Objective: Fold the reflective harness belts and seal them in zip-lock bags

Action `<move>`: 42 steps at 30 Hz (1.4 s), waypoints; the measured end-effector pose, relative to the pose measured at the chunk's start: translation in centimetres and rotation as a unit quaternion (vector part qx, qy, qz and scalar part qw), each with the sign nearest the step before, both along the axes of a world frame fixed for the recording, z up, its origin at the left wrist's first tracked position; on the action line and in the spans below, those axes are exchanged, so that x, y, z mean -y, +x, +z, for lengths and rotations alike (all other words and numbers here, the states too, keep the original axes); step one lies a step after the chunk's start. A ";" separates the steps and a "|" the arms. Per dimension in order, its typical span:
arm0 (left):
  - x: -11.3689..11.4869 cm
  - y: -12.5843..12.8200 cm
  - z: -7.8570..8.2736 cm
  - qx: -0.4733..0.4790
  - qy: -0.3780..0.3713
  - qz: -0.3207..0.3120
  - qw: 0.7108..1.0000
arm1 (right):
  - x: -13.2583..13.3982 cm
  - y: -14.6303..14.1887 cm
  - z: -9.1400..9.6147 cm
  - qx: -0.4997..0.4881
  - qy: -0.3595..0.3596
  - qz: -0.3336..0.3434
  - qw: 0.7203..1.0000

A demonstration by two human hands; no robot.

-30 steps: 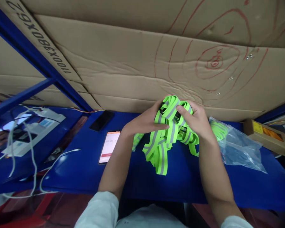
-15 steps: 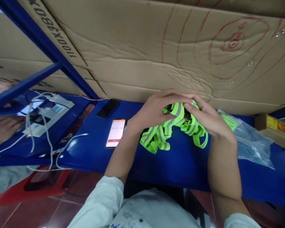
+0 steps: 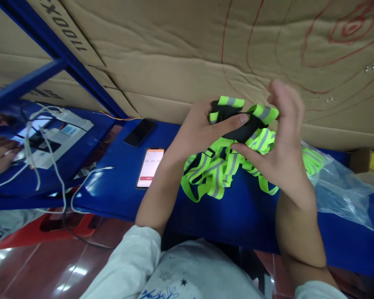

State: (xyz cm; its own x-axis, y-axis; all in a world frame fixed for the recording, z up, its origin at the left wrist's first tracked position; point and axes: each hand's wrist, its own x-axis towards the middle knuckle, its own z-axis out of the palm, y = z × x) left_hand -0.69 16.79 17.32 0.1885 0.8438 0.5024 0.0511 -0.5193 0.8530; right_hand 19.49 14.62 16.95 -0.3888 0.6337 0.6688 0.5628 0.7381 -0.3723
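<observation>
A neon green reflective strap harness point(image 3: 216, 174) with grey stripes is bunched up in front of me, its loops hanging onto the blue table. My left hand point(image 3: 205, 131) is closed on its upper part, the thumb pressed over a black piece point(image 3: 244, 129). Green bands wrap over that black piece at both ends. My right hand point(image 3: 282, 153) is open at the right side, fingers raised and blurred, apart from the thumb. Its thumb tip lies close under the black piece; whether it touches is unclear. My left fingers are partly hidden behind the harness.
A phone with a running timer point(image 3: 150, 168) and a dark phone point(image 3: 140, 133) lie on the blue table point(image 3: 112, 195) at left. A clear plastic bag point(image 3: 339, 187) with green straps and a small box point(image 3: 367, 166) sit right. Cardboard point(image 3: 162, 62) stands behind. A co-worker's hand point(image 3: 1, 155) is far left.
My right hand has let go of the bundle and spread its fingers up and right. The harness's top has been lifted, showing its black piece. The view has shifted slightly.
</observation>
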 end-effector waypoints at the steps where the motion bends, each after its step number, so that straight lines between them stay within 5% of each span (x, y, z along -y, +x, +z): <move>1: 0.0 0.1 0.0 0.004 -0.011 -0.007 1.000 | -0.1 -0.1 -0.1 0.015 0.015 0.017 1.000; 8: 0.7 -1.8 0.8 -0.057 0.014 -0.096 0.994 | -0.2 0.9 0.1 -0.025 0.020 0.067 0.997; 13: 1.0 -3.6 1.4 -0.181 0.085 -0.077 0.977 | 0.0 0.4 0.0 -0.062 -0.037 0.040 0.997; 19: 1.9 -2.8 2.6 -0.247 0.154 -0.102 0.951 | -0.4 0.6 -0.3 -0.119 -0.079 0.027 0.989; 23: 2.1 -3.3 2.4 -0.262 0.103 -0.112 0.953 | -0.4 1.0 -0.2 -0.082 -0.133 0.070 0.985; 27: 2.3 -4.3 2.1 -0.298 0.091 -0.125 0.942 | -0.6 0.9 -0.4 -0.034 -0.058 0.089 0.994; 32: 2.5 -4.4 2.3 -0.340 0.116 -0.072 0.931 | -0.8 1.1 -0.6 0.039 -0.001 0.031 0.999; 37: 2.3 -4.2 2.5 -0.302 0.087 -0.098 0.944 | -0.6 2.1 -0.5 0.127 -0.033 0.018 0.991; 42: 2.3 -4.0 2.3 -0.347 0.098 -0.097 0.928 | -0.1 1.6 -0.1 0.128 -0.100 0.030 0.986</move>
